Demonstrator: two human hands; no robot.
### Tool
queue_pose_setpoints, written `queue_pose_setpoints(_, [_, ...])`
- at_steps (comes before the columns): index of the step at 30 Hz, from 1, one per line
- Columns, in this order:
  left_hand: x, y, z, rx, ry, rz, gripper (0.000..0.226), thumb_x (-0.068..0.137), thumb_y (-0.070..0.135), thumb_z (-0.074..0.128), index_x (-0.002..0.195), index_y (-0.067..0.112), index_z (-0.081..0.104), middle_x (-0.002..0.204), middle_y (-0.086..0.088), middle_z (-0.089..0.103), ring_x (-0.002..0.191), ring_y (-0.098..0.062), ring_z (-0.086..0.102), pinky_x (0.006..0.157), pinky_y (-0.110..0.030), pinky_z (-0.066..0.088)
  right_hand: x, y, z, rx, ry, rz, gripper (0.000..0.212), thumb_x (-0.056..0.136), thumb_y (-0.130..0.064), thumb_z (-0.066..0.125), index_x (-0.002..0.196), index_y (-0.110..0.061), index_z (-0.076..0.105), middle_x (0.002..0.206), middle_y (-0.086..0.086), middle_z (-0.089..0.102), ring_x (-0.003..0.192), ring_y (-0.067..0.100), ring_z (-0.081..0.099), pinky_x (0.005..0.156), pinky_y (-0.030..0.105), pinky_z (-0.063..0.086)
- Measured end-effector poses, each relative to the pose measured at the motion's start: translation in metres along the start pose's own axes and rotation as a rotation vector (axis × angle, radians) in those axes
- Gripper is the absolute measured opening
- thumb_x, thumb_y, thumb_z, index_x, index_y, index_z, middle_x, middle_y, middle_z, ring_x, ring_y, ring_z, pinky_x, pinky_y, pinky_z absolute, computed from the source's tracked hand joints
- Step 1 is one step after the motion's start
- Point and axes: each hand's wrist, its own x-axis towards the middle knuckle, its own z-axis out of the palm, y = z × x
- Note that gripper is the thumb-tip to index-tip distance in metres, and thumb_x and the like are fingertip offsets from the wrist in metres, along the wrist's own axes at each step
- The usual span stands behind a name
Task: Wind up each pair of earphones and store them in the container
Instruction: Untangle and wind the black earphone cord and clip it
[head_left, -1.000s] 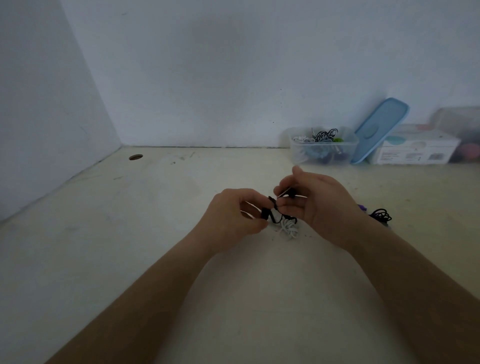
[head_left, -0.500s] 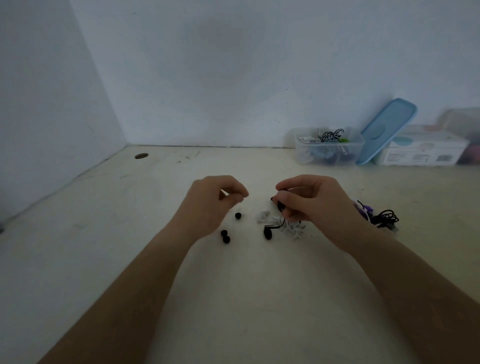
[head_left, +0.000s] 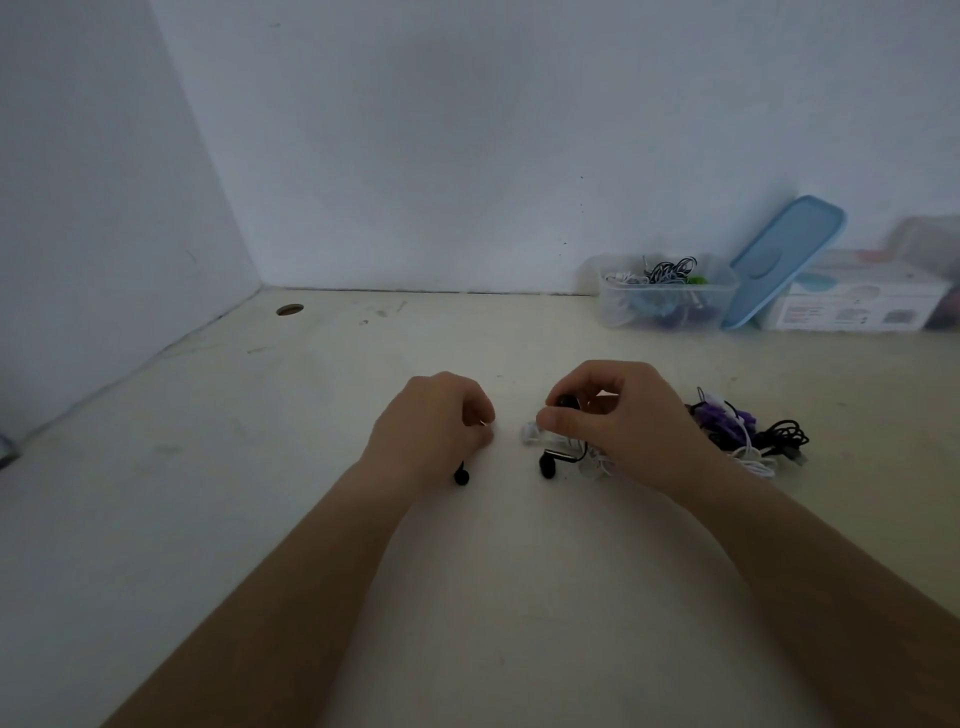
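Observation:
My right hand (head_left: 628, 431) pinches one black earbud (head_left: 566, 402) between thumb and fingers, just above the table. The other bud of the same black earphones (head_left: 546, 467) lies on the table below it, joined by a short wire. White earphones (head_left: 531, 432) lie partly under that hand. My left hand (head_left: 434, 431) is curled with its fingertips down on the table; whether they hold anything is hidden. A small loose black ear tip (head_left: 461, 476) lies by its wrist. The clear container (head_left: 613, 306) stands at the back right, with wound earphones in it.
A tangle of purple, black and white earphones (head_left: 748, 434) lies right of my right hand. A blue lid (head_left: 784, 260) leans on a white box (head_left: 857, 306) beside the container. Walls close the back and left. A cable hole (head_left: 289, 309) is at the back left.
The hands drew apart and small black ear tips dropped onto the table. My left hand then came down over the ear tips. My right hand kept hold of the black earbud.

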Motion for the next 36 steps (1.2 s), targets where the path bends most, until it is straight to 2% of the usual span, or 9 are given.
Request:
queue_pose_setpoints(3, [0.000,0.000,0.000,-0.012,0.010,-0.013,0.009,0.087,0.027,0.071,0.093,0.032,0.069,0.089,0.015,0.063,0.079,-0.002,0.057,0.076,-0.022,0.050,0.000,0.001,0.001,0.004,-0.005,-0.001,0.013,0.074,-0.028,0.086,0.075,-0.026,0.073,0.071,0.002,0.066,0.061,0.013,0.059,0.066,0.035,0.054])
queue_pose_setpoints(8, [-0.003,0.001,-0.007,-0.203,0.151,0.009,0.013,0.083,0.020,0.069,0.092,0.030,0.070,0.083,0.014,0.069,0.072,-0.003,0.064,0.063,-0.012,0.049,0.001,0.000,-0.001,0.064,0.009,0.039,0.023,0.073,-0.026,0.087,0.078,-0.022,0.065,0.066,0.005,0.060,0.052,0.016,0.056,0.054,0.029,0.046])
queue_pose_setpoints(10, [-0.005,0.007,-0.009,-0.359,0.182,0.028,0.014,0.083,0.016,0.069,0.088,0.028,0.073,0.080,0.013,0.071,0.071,-0.002,0.067,0.067,-0.014,0.054,0.002,0.001,-0.003,0.089,0.017,0.051,0.028,0.072,-0.025,0.087,0.076,-0.024,0.060,0.061,-0.004,0.055,0.051,0.016,0.052,0.053,0.028,0.043])
queue_pose_setpoints(13, [-0.011,0.017,-0.007,-0.611,0.120,0.023,0.016,0.081,0.006,0.072,0.086,0.020,0.076,0.081,0.006,0.075,0.075,-0.010,0.073,0.079,-0.028,0.060,0.002,0.002,-0.003,0.087,-0.002,0.059,0.028,0.072,-0.023,0.088,0.075,-0.021,0.060,0.059,-0.009,0.054,0.051,0.011,0.051,0.051,0.022,0.042])
queue_pose_setpoints(16, [-0.015,0.023,-0.003,-0.733,0.051,0.021,0.017,0.079,0.003,0.075,0.088,0.017,0.077,0.088,0.006,0.076,0.082,-0.014,0.074,0.085,-0.030,0.058,0.000,0.001,-0.003,0.094,-0.029,0.069,0.020,0.071,-0.021,0.088,0.078,-0.017,0.069,0.062,0.000,0.063,0.050,0.010,0.053,0.051,0.021,0.043])
queue_pose_setpoints(20, [-0.016,0.026,0.003,-0.871,0.000,0.030,0.022,0.081,-0.006,0.071,0.096,0.009,0.074,0.092,-0.002,0.077,0.087,-0.016,0.074,0.082,-0.025,0.058,-0.001,-0.002,-0.005,0.218,-0.048,0.070,0.008,0.078,-0.010,0.081,0.084,-0.009,0.076,0.066,0.006,0.072,0.049,0.009,0.057,0.051,0.022,0.047])
queue_pose_setpoints(25, [-0.014,0.024,0.005,-1.089,-0.030,-0.032,0.021,0.083,-0.007,0.069,0.099,0.008,0.072,0.096,-0.008,0.077,0.093,-0.021,0.074,0.084,-0.028,0.057,-0.001,-0.002,-0.007,0.361,-0.053,0.097,0.012,0.086,0.001,0.070,0.097,-0.002,0.074,0.078,0.018,0.072,0.059,0.014,0.062,0.057,0.022,0.052])
queue_pose_setpoints(30, [-0.012,0.023,0.007,-1.158,-0.042,-0.057,0.020,0.086,-0.007,0.067,0.099,0.007,0.071,0.095,-0.010,0.077,0.088,-0.021,0.074,0.079,-0.026,0.056,-0.001,0.000,-0.006,0.398,-0.080,0.112,0.014,0.088,0.005,0.066,0.099,0.000,0.072,0.075,0.016,0.071,0.061,0.017,0.062,0.059,0.024,0.054])
queue_pose_setpoints(36, [-0.013,0.024,0.007,-1.157,-0.059,-0.040,0.019,0.087,-0.007,0.066,0.096,0.008,0.072,0.092,-0.013,0.077,0.085,-0.022,0.074,0.080,-0.028,0.057,-0.001,0.000,-0.005,0.399,-0.045,0.120,0.015,0.088,0.006,0.066,0.094,-0.006,0.073,0.080,0.021,0.072,0.062,0.017,0.064,0.060,0.024,0.055])
